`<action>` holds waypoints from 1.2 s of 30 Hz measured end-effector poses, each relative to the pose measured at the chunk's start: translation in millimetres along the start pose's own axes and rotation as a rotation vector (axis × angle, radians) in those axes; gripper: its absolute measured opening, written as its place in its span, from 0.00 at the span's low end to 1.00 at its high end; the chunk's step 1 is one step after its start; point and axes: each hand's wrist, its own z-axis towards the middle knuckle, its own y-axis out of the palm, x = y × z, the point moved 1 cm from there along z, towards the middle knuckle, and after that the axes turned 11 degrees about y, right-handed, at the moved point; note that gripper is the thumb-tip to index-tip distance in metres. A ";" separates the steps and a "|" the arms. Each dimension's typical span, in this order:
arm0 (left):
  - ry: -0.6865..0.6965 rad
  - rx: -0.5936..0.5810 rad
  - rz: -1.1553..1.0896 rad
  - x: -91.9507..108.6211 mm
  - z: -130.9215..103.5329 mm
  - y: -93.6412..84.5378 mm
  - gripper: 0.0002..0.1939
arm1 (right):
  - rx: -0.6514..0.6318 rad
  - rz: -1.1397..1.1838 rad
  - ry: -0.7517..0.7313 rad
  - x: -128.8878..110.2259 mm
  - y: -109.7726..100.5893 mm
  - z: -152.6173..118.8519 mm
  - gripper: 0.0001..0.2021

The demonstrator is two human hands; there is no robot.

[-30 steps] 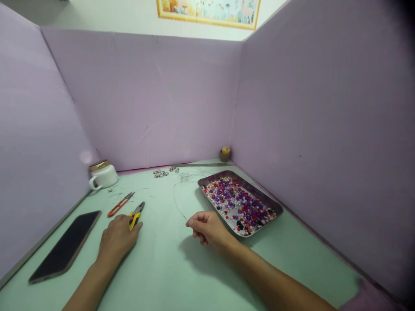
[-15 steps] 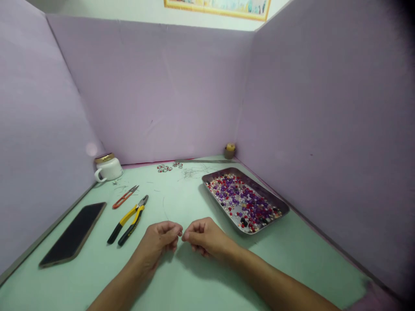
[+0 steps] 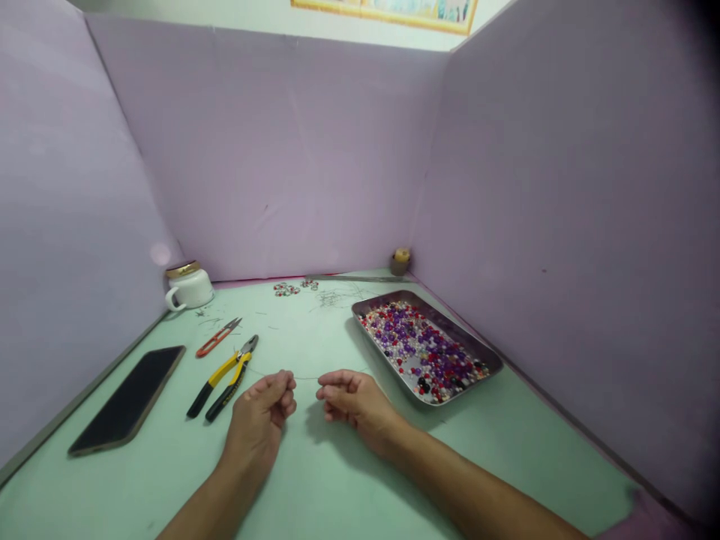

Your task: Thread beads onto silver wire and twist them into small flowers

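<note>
A thin wire (image 3: 307,378) runs between my two hands at the front middle of the table. My left hand (image 3: 263,409) pinches it on one side, and a loose end sticks out toward the pliers (image 3: 225,377). On the other side my right hand (image 3: 357,405) pinches the same wire between thumb and fingertips. Just right of that hand lies a metal tray (image 3: 388,369) holding many purple, red, white and black beads (image 3: 427,349).
At left lie a phone (image 3: 128,400) and orange snips (image 3: 218,337), with a lidded white mug (image 3: 191,289) behind. Beaded pieces (image 3: 286,289), loose wires (image 3: 337,297) and a small pot (image 3: 400,262) are at the back. Lilac panels (image 3: 281,150) surround the table.
My hands have moved apart, the left one shifting leftward, and a stretch of wire now shows between them. The view has shifted slightly.
</note>
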 end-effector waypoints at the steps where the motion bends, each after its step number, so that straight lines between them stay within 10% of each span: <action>1: -0.005 0.004 0.005 -2.7 -2.1 1.3 0.07 | 0.002 0.035 -0.006 2.0 2.9 -1.5 0.20; 17: -0.089 -0.120 0.156 -15.4 -15.3 8.0 0.11 | 0.078 0.160 -0.078 3.6 2.6 -0.8 0.15; 24: -0.088 0.028 0.076 -13.0 -9.1 5.0 0.08 | -0.053 0.071 -0.030 4.2 6.9 -7.2 0.17; 29: -0.106 0.039 0.026 -14.3 -6.6 4.1 0.04 | -0.269 -0.032 -0.169 -29.5 25.2 -33.6 0.25; 36: -0.234 0.091 0.035 -16.7 2.4 5.3 0.03 | -0.129 -0.443 -0.051 -66.4 24.4 -98.6 0.29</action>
